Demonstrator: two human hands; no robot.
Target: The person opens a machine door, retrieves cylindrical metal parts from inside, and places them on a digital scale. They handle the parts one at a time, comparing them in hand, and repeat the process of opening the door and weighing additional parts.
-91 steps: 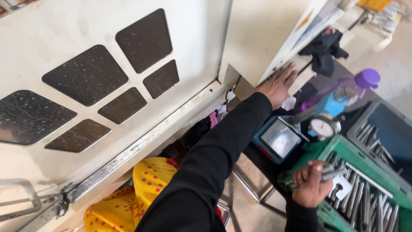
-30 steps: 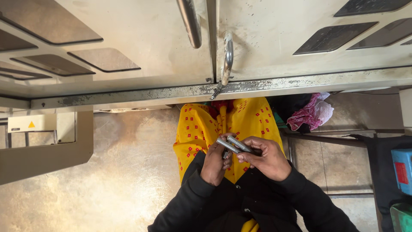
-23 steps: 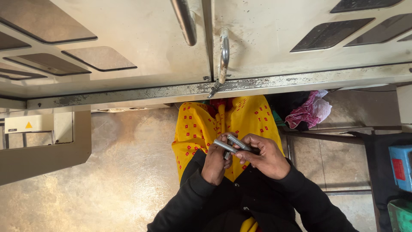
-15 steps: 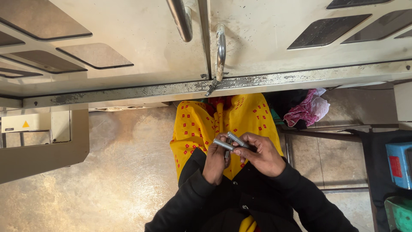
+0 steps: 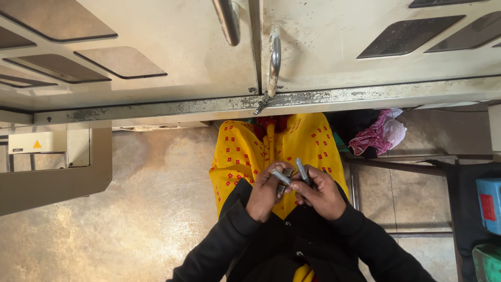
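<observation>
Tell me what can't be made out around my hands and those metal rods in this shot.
Head view only:
- Metal rods: their number and lower ends are hidden inside the left hand and right hand.
- Palms: turned away from the camera.
- Blue box: cut off by the right edge.
- Pink cloth: what lies beneath it is dark.

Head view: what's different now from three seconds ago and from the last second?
Three seconds ago the left hand pressed on the cabinet and the right hand reached into a green tray of metal rods. Now both are together at the lap over the yellow cloth, gripping short grey metal rods. Over the last second that grip barely changed; the rods only shifted slightly.
</observation>
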